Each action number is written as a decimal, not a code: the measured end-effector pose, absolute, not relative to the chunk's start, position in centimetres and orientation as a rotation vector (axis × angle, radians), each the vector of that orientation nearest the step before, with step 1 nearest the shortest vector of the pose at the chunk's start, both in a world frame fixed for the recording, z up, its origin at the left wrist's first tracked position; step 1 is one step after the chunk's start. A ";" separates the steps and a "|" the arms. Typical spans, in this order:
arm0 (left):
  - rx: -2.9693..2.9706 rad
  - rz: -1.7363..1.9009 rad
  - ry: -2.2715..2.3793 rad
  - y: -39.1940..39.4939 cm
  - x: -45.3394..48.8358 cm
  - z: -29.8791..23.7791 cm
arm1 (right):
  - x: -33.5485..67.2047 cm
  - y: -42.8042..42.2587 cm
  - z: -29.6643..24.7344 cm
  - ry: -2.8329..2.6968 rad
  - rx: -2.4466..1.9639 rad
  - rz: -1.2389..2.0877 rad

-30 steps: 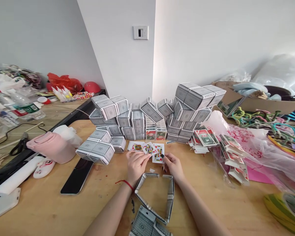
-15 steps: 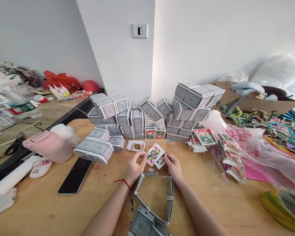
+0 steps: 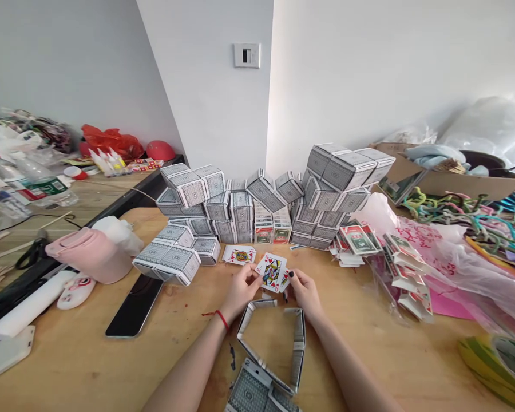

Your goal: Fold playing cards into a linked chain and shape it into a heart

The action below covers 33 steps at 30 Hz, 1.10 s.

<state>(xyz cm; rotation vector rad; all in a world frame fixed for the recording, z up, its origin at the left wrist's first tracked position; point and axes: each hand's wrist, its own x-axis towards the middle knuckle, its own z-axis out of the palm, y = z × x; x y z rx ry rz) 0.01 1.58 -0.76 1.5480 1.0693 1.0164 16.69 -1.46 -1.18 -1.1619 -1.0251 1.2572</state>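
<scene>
Between finger and thumb, my left hand [image 3: 244, 288] pinches a face-up playing card [image 3: 273, 272] with a red and yellow court figure. Behind it, a second card [image 3: 285, 279] shows only in part, and my right hand [image 3: 304, 290] is closed on its right edge. Just beyond my left hand lies a small stack of face-up cards [image 3: 239, 254]. Nearer to me, between my forearms, stands an open ring of folded grey-backed cards [image 3: 299, 345] with a gap at its far side. Below that ring is a grey card-covered piece [image 3: 249, 390].
Grey card-covered blocks [image 3: 240, 214] are stacked across the back. On the left lie a phone [image 3: 134, 306] and a pink cup-like object [image 3: 83, 256]. Card boxes [image 3: 356, 239], plastic film [image 3: 438, 246] and a tape roll [image 3: 493, 366] occupy the right.
The two cards have slid closer together, so the front one now covers more of the rear one and stands more upright. The whole view has shifted slightly.
</scene>
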 end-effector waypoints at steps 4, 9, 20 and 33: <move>1.468 0.896 1.097 1.6 0.2 -1.6 | 16.7 -1.4 -1.3 -0.997 -1.234 1.142; 1.539 0.776 1.055 1.3 0.1 -1.2 | 16.9 -1.3 -1.6 -0.900 -1.174 1.188; 1.534 0.935 1.147 2.1 -0.4 -0.3 | 16.6 -1.2 -1.5 -1.027 -1.184 1.217; 1.352 0.895 1.122 1.9 -0.2 -0.1 | 16.9 -1.2 -1.6 -1.071 -1.184 1.343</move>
